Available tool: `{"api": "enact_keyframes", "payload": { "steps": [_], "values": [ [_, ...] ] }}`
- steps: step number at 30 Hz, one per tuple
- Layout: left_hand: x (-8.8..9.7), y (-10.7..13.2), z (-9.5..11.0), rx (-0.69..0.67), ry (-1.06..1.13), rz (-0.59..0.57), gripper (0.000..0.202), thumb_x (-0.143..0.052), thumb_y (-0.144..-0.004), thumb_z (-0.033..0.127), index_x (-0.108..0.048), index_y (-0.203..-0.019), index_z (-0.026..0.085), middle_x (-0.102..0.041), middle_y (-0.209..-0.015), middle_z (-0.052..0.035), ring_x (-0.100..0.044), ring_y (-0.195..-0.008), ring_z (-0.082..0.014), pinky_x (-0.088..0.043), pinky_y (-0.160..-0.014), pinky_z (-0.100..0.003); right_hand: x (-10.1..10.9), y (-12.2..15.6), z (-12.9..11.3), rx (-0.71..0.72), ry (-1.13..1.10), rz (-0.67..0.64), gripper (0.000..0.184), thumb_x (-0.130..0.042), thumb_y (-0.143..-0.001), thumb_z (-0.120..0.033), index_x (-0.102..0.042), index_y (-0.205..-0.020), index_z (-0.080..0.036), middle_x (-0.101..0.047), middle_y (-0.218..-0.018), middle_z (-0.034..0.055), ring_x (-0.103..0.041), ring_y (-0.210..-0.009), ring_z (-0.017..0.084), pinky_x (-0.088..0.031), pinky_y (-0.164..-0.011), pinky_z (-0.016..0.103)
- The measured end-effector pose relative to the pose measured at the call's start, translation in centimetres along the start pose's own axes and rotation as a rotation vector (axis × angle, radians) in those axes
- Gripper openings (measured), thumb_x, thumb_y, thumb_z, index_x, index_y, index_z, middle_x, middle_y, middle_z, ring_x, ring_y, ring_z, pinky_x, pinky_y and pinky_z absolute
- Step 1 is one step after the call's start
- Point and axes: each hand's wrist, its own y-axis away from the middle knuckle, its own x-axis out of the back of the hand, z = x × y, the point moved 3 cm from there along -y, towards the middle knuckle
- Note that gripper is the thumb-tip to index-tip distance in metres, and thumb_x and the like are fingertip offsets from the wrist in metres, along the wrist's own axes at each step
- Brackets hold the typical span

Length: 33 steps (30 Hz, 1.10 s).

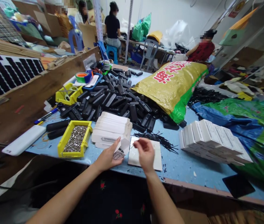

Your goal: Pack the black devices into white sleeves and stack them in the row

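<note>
My left hand [107, 157] is closed round a small white carton [124, 145] with printing on its side, held near the table's front edge. A dark spot shows inside the carton's end. My right hand [146, 152] hovers just right of it, above a white square board [156, 158]. Its fingers are curled into a pinch with a tiny dark bit at the tips, too blurred to name. Behind the carton lies a stack of flattened white cartons [113, 123]. Thin black strips [163, 141] lie loosely at the board's far edge.
A yellow bin [61, 146] of small metal pieces stands left. Black oblong plastic cases [120, 107] are heaped behind, beside a gold-and-green sack [169, 85]. Stacked white boxes [212, 140] stand right, near a dark flat pad [238, 185]. Several people sit in the background.
</note>
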Motion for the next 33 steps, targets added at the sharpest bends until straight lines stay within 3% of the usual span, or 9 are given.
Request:
{"api": "enact_keyframes", "payload": {
  "steps": [4,7,9,14,20,25,28,31,33],
  "values": [
    [-0.1,0.0,-0.5,0.014,0.072,0.090,0.073,-0.061,-0.074,0.033,-0.027,-0.137,0.023,-0.053,-0.129,-0.0101,-0.059,-0.110,-0.0233,-0.048,-0.092,-0.036,-3.7,2.1,-0.8,0.159,0.166,-0.179,0.008,-0.067,-0.078,-0.030,-0.069,-0.082,-0.023,-0.065,-0.091,0.0054,-0.057,-0.089,0.021,-0.045,-0.087,0.040],
    [-0.4,-0.1,-0.9,-0.056,0.102,0.099,0.046,-0.063,-0.072,0.035,-0.048,-0.115,0.024,-0.059,-0.117,-0.0063,-0.059,-0.106,-0.0215,-0.048,-0.091,-0.035,-4.1,2.0,1.1,-0.043,-0.029,-0.152,0.027,-0.063,-0.080,-0.037,-0.066,-0.105,-0.024,-0.064,-0.102,0.0063,-0.059,-0.089,0.020,-0.049,-0.082,0.038],
    [-0.6,-0.2,-0.9,-0.052,0.152,0.068,0.059,-0.067,-0.068,0.033,-0.044,-0.121,0.023,-0.060,-0.114,-0.0076,-0.061,-0.101,-0.0217,-0.049,-0.089,-0.035,-5.0,2.1,2.1,-0.153,-0.213,-0.237,0.039,-0.059,-0.083,-0.042,-0.060,-0.118,-0.024,-0.065,-0.109,0.0068,-0.062,-0.093,0.021,-0.050,-0.084,0.038],
    [-0.7,-0.7,-0.5,0.102,0.235,0.032,0.106,-0.066,-0.067,0.026,0.005,-0.145,0.020,-0.061,-0.118,-0.0135,-0.063,-0.103,-0.0261,-0.049,-0.088,-0.039,-7.0,2.5,2.1,-0.058,-0.283,-0.398,0.031,-0.058,-0.083,-0.044,-0.069,-0.106,-0.026,-0.064,-0.118,0.0051,-0.056,-0.114,0.024,-0.040,-0.102,0.043],
    [-0.7,-0.6,-0.7,0.088,0.243,0.041,0.095,-0.063,-0.072,0.033,-0.005,-0.145,0.020,-0.054,-0.129,-0.0160,-0.061,-0.107,-0.0274,-0.047,-0.093,-0.043,-6.4,2.7,1.4,0.128,-0.112,-0.400,0.034,-0.050,-0.087,-0.039,-0.063,-0.116,-0.026,-0.056,-0.129,0.0052,-0.049,-0.123,0.023,-0.036,-0.106,0.044],
    [-1.2,0.3,0.5,0.184,0.474,0.127,0.073,-0.046,-0.085,0.045,-0.010,-0.145,0.023,-0.032,-0.147,-0.0147,-0.042,-0.130,-0.0262,-0.036,-0.107,-0.045,-5.6,6.1,1.6,0.066,0.081,-0.412,0.102,-0.075,-0.062,-0.034,-0.019,-0.146,-0.022,-0.019,-0.151,0.0118,-0.030,-0.135,0.026,-0.033,-0.108,0.042],
    [-0.5,1.2,1.2,0.138,0.585,0.041,0.068,-0.044,-0.087,0.046,-0.010,-0.144,0.029,-0.033,-0.146,-0.0113,-0.041,-0.131,-0.0245,-0.039,-0.106,-0.045,0.3,5.6,1.2,0.044,0.223,-0.246,0.085,-0.072,-0.061,-0.026,-0.035,-0.138,-0.022,-0.038,-0.140,0.0115,-0.040,-0.128,0.026,-0.038,-0.104,0.039],
    [3.7,1.9,-0.6,0.093,0.476,0.305,0.067,-0.054,-0.079,0.052,-0.027,-0.135,0.029,-0.046,-0.134,-0.0097,-0.054,-0.114,-0.0257,-0.048,-0.095,-0.046,14.8,1.2,-0.6,-0.017,0.420,0.366,0.070,-0.061,-0.076,-0.037,-0.034,-0.138,-0.021,-0.051,-0.127,0.0125,-0.057,-0.109,0.024,-0.049,-0.089,0.040],
    [7.5,2.3,-3.2,0.205,0.287,0.442,0.053,-0.055,-0.074,0.057,-0.045,-0.116,0.026,-0.056,-0.115,-0.0043,-0.060,-0.097,-0.0255,-0.054,-0.082,-0.045,25.8,-2.3,-2.3,-0.060,0.811,0.752,0.073,-0.060,-0.075,-0.042,-0.034,-0.138,-0.016,-0.055,-0.123,0.0154,-0.058,-0.106,0.026,-0.048,-0.087,0.040]
  ]
}}
